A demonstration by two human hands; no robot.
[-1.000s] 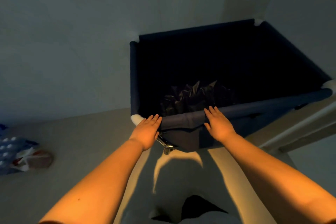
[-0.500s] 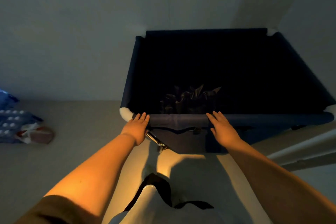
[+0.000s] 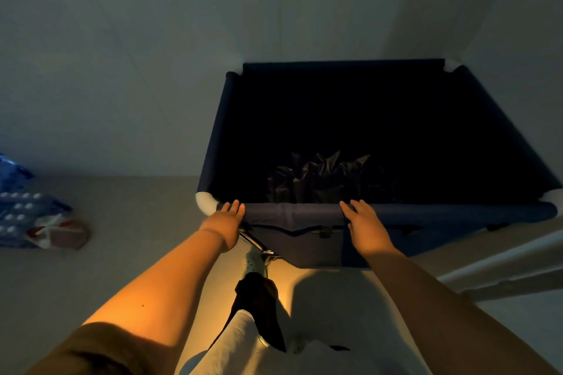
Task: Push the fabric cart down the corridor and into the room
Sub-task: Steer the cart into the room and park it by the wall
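A dark blue fabric cart [image 3: 292, 212] with white corner joints stands right in front of me, its far side against a pale wall. Crumpled black plastic [image 3: 320, 179] lies in its dark inside. My left hand [image 3: 224, 224] rests flat on the near rim beside the left corner joint, fingers stretched forward. My right hand [image 3: 365, 227] lies flat on the same rim nearer the middle, fingers also straight. Neither hand wraps the bar. My foot in a white shoe [image 3: 254, 262] is under the cart's near edge by a metal strut [image 3: 256, 242].
A blue and white patterned bag [image 3: 27, 216] with a reddish item lies on the floor at the left by the wall. A pale door frame or threshold [image 3: 499, 262] runs along the right. Walls close in ahead and to the right.
The cart has swung from angled to square in front of me and rolled slightly away. My hands stayed on the near rim, and my foot has stepped forward under it.
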